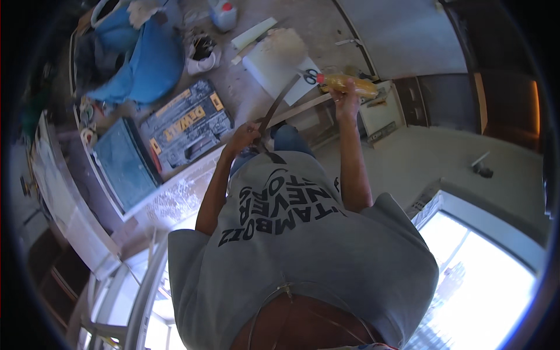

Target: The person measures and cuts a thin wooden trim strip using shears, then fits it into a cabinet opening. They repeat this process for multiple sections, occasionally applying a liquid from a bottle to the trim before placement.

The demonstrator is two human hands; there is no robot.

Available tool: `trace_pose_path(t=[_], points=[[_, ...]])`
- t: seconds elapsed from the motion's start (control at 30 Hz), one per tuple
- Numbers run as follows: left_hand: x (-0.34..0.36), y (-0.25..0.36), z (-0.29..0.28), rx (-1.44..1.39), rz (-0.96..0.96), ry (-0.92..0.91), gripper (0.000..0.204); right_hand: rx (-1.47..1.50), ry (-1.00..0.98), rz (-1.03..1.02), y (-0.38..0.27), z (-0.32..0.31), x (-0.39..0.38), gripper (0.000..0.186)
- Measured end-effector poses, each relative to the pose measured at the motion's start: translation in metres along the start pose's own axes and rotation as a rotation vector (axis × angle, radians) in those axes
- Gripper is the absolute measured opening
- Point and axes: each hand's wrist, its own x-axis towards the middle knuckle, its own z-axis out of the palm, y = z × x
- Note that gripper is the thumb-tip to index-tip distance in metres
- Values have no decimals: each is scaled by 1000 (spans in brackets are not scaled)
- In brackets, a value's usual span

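Observation:
My right hand (346, 104) is wrapped round a clear bottle of yellow liquid (363, 87) with a red cap, held sideways with the cap to the left. In my left hand (244, 137) is a long thin dark strip (279, 104), pinched near its lower end and slanting up and to the right. Black-handled scissors (310, 76) are just left of the red cap, over a white sheet (267, 72) on the work surface. What the strip is made of cannot be made out.
A black and yellow tool case (188, 123) and a dark teal case (126, 160) lie left of my left hand. Farther back are a blue bag (153, 61), a white container (203, 52) and a red-capped jug (223, 14). A metal ladder (140, 309) stands at lower left.

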Motion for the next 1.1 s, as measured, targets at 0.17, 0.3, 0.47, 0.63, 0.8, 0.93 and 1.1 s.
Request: trace_pose_path(t=[0.17,0.3,0.47,0.63,0.8,0.93,1.1], points=[[-14,3,5,-4,-21,29,22,-13,16,77,11,1,5,49],[-18,0,10,12,-3,44,23,18,-11,183,23,-5,17,53],[-18,-5,15,2,13,113,23,-68,-2,145,34,-11,26,57],[-19,4,16,42,27,107,21,-92,-19,130,36,-10,30,57],[-19,8,14,1,3,81,21,-111,-36,164,41,-9,35,56],[-18,3,13,-20,14,91,17,-121,-33,181,48,-11,39,55],[-18,0,14,-89,-17,89,20,-150,-16,227,57,-9,43,51]])
